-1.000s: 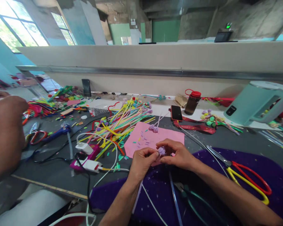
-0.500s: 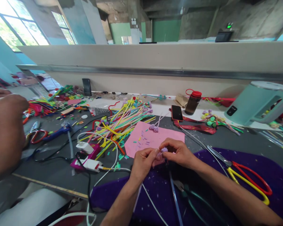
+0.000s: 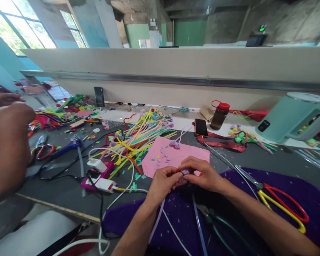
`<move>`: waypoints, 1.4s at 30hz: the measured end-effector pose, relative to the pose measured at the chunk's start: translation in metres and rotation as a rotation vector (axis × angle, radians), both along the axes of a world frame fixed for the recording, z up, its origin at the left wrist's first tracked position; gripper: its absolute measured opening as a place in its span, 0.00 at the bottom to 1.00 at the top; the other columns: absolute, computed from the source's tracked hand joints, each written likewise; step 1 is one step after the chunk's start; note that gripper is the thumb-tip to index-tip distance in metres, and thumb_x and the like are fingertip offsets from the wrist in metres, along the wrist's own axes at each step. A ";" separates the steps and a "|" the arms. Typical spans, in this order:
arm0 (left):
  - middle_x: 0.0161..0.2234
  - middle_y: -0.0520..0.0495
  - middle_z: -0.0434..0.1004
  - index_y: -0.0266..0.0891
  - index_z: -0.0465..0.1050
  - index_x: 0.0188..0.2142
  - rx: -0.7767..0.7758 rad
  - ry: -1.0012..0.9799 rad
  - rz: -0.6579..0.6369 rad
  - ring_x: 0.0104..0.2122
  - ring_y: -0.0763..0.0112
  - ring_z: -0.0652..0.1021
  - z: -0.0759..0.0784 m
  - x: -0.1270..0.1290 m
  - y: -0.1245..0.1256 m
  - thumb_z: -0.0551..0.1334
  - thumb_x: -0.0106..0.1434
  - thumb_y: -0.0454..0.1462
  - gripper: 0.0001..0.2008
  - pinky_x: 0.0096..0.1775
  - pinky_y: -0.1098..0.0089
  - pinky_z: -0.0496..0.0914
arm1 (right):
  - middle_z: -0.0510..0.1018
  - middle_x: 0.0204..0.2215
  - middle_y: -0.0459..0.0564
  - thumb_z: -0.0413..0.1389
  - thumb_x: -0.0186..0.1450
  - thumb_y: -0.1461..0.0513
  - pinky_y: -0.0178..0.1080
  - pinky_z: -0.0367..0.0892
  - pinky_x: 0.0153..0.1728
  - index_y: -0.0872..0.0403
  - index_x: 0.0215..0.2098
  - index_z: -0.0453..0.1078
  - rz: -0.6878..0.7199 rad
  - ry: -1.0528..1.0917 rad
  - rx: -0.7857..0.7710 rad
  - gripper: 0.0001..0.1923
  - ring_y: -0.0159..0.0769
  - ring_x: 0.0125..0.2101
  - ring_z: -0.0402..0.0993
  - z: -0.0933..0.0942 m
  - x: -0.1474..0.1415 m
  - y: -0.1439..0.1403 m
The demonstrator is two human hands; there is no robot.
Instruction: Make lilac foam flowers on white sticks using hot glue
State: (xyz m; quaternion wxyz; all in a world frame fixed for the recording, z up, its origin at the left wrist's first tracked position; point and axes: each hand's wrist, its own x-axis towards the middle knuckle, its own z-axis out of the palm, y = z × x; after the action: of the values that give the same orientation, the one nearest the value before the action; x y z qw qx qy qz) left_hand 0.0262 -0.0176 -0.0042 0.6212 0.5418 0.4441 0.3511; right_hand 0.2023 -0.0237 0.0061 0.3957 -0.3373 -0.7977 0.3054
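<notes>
Item: small lilac fuzzy pipe-cleaner piece (image 3: 185,172), worked between two hands above the near edge of the dark grey surface (image 3: 69,192).

Location: held at the meeting point of left hand (image 3: 164,183) and right hand (image 3: 202,174), over the near corner of the flat pink paper sheet (image 3: 176,156) and just beyond the purple cloth (image 3: 256,213).

Hold: fingers of both hands are curled nearly closed, tips pinched onto the piece from opposite sides; only a small patch of lilac shows between them. A thin pale stem (image 3: 156,222) runs down and back from the left hand.

Handling, as judged: a light, close pinch is advised so the soft pile is not crushed; the turning is best done by one hand while the other is kept steady, with the stem kept clear of the cloth.

Nearby: red-and-yellow-handled scissors (image 3: 282,206) lie to the right, well apart; a loose heap of coloured pipe-cleaner stems (image 3: 138,137) lies beyond on the left. Another person's hand (image 3: 9,142) is seen at far left.
</notes>
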 end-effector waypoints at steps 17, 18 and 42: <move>0.17 0.54 0.71 0.36 0.73 0.26 0.024 -0.191 0.167 0.13 0.82 0.62 0.000 -0.007 -0.001 0.66 0.48 0.43 0.11 0.14 0.79 0.52 | 0.71 0.35 0.48 0.59 0.56 0.62 0.33 0.68 0.27 0.51 0.45 0.66 -0.070 0.131 -0.127 0.18 0.31 0.30 0.71 0.003 0.000 -0.004; 0.16 0.54 0.70 0.36 0.73 0.26 0.024 -0.198 0.163 0.13 0.82 0.62 0.000 -0.007 -0.001 0.66 0.48 0.43 0.11 0.14 0.79 0.52 | 0.71 0.35 0.47 0.59 0.57 0.63 0.33 0.67 0.26 0.51 0.45 0.66 -0.064 0.137 -0.128 0.17 0.30 0.29 0.71 0.004 0.000 -0.005; 0.13 0.56 0.63 0.33 0.70 0.25 -0.370 -0.498 -0.103 0.10 0.87 0.55 -0.002 -0.004 0.004 0.69 0.46 0.40 0.13 0.11 0.83 0.46 | 0.71 0.38 0.47 0.62 0.51 0.66 0.32 0.67 0.27 0.51 0.49 0.63 -0.080 0.130 -0.175 0.28 0.31 0.30 0.72 0.008 -0.008 -0.010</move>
State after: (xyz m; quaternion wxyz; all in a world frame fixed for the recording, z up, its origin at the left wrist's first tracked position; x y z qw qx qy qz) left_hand 0.0224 -0.0140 -0.0064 0.8160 0.3385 0.3066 0.3543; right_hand 0.1944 -0.0339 0.0146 0.4275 -0.3817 -0.7265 0.3793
